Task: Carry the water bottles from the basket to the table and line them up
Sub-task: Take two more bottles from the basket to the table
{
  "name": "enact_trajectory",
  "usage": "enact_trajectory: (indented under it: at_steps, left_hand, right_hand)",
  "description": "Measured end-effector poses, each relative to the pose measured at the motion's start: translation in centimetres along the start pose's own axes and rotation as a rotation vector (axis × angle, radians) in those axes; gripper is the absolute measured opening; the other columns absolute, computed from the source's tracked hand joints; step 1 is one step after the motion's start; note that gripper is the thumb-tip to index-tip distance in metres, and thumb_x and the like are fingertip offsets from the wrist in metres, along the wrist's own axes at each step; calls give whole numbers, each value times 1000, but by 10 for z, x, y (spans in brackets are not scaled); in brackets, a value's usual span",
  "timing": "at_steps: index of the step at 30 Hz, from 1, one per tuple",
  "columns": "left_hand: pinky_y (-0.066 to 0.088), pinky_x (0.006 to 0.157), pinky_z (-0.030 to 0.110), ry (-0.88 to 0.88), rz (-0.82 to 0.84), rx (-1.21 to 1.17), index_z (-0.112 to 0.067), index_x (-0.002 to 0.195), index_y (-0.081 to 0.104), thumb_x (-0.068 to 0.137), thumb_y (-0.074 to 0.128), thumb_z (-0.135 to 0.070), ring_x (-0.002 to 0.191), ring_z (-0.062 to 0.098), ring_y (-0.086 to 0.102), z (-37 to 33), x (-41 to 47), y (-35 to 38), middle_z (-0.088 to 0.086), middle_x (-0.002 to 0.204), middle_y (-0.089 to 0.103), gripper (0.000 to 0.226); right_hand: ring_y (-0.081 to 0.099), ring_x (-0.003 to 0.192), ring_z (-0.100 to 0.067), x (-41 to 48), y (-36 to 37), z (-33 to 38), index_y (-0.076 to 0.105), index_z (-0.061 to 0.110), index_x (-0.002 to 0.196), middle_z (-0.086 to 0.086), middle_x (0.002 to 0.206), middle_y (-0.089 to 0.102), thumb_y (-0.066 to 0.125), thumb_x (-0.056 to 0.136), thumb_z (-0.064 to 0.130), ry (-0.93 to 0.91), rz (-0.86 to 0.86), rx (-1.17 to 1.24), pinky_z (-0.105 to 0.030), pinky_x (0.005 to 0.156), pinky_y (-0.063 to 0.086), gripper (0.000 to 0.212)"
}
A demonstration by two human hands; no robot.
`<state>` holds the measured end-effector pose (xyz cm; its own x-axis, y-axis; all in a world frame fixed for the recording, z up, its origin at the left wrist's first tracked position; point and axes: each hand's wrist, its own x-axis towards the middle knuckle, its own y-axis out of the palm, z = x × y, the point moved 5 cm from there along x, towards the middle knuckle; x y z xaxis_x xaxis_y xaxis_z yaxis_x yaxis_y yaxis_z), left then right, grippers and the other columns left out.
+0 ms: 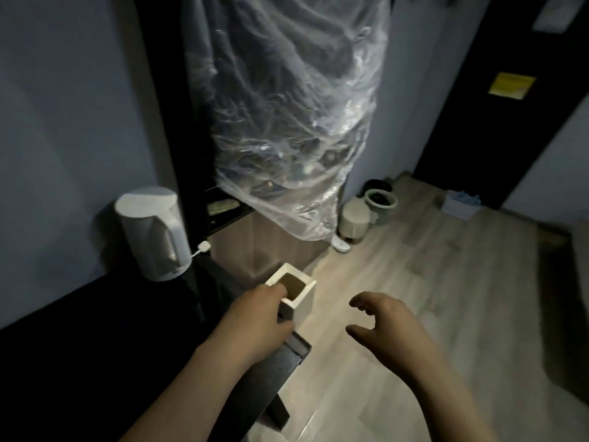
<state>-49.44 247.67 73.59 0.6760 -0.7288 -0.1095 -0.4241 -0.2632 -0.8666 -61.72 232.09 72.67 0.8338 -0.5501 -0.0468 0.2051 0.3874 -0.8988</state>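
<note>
Lower centre, left hand (pixel 255 317) grips the rim of a matte white square box (pixel 301 295) at the dark table (pixel 79 346) edge. Right hand (pixel 385 320) hovers empty, fingers loosely clawed. Pale blurry basket (pixel 459 209) of water bottles (pixel 466 196) sits on the floor, far right.

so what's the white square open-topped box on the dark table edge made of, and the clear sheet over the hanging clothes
White square open-topped box: thick straight walls, matte finish; looks like ceramic or painted wood, too dim to settle. Clear sheet: thin glossy plastic film, judging by its crinkles, glints and the dark clothes showing through.
</note>
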Motion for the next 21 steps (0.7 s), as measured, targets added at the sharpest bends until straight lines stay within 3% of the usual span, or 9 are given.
enact_trajectory:
  at_steps: [11, 21]
  left_hand:
    - [43, 95, 30, 371, 152, 26, -23, 128, 46, 86, 59, -40, 116, 16, 51, -63, 95, 21, -3, 128, 52, 48]
    - [42, 95, 28, 530, 203, 36, -25, 130, 44, 87, 57, -39, 117, 15, 50, -160, 173, 66, -5, 129, 51, 48]
  right_hand:
    - [52, 110, -2, 0, -43, -53, 56, 33, 120, 15, 119, 58, 65, 82, 37, 329, -177, -30, -17, 87, 41, 39]
    - [53, 112, -4, 19, -85, -148, 55, 31, 124, 12, 123, 58, 65, 84, 37, 510, -228, -13, -19, 91, 42, 41]
